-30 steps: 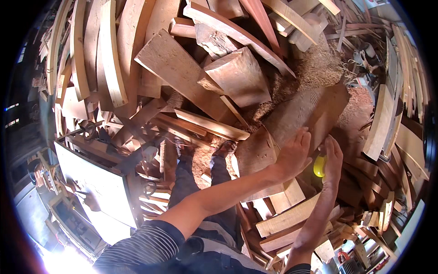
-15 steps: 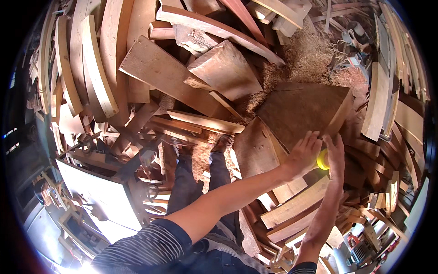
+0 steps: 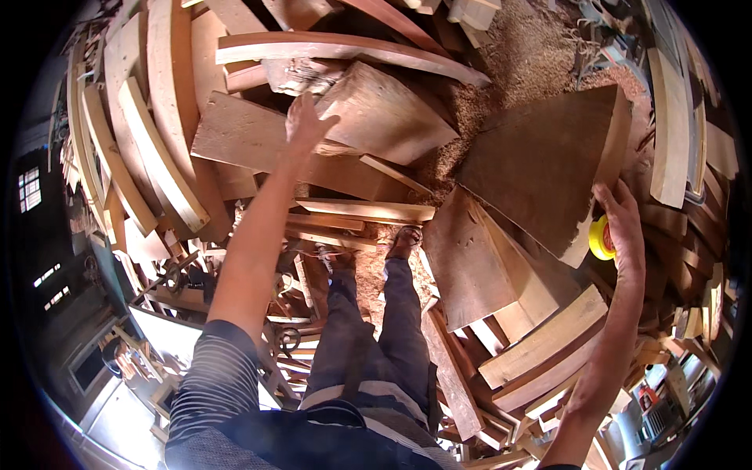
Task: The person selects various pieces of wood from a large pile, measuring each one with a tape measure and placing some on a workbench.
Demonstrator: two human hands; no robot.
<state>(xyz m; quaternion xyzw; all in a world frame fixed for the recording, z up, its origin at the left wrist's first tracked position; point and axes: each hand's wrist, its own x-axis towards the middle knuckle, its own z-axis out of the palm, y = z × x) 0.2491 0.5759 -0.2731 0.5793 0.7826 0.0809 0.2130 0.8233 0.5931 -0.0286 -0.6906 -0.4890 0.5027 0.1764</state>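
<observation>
My left hand (image 3: 307, 125) reaches far forward with its thumb spread away from the fingers. It is over or at the near-left end of a thick wood block (image 3: 384, 110), beside a broad brown plank (image 3: 243, 135); whether it touches either I cannot tell. My right hand (image 3: 624, 219) is curled round a small, round, bright yellow tape measure (image 3: 601, 238). Its fingertips are at the right edge of a large dark wedge-shaped wood slab (image 3: 540, 164). Below that slab lies a paler brown wood block (image 3: 466, 262).
Long curved boards (image 3: 168, 117) lean at the left. Stacked curved pieces (image 3: 544, 337) lie at lower right, and more boards (image 3: 670, 133) stand at the far right. Sawdust (image 3: 521, 59) covers the floor at the back. A white-topped machine table (image 3: 168, 333) is at my left.
My left hand has moved from beside the right hand to the far left, over the wood block. My right hand has shifted right with the yellow tape measure. The view has turned somewhat.
</observation>
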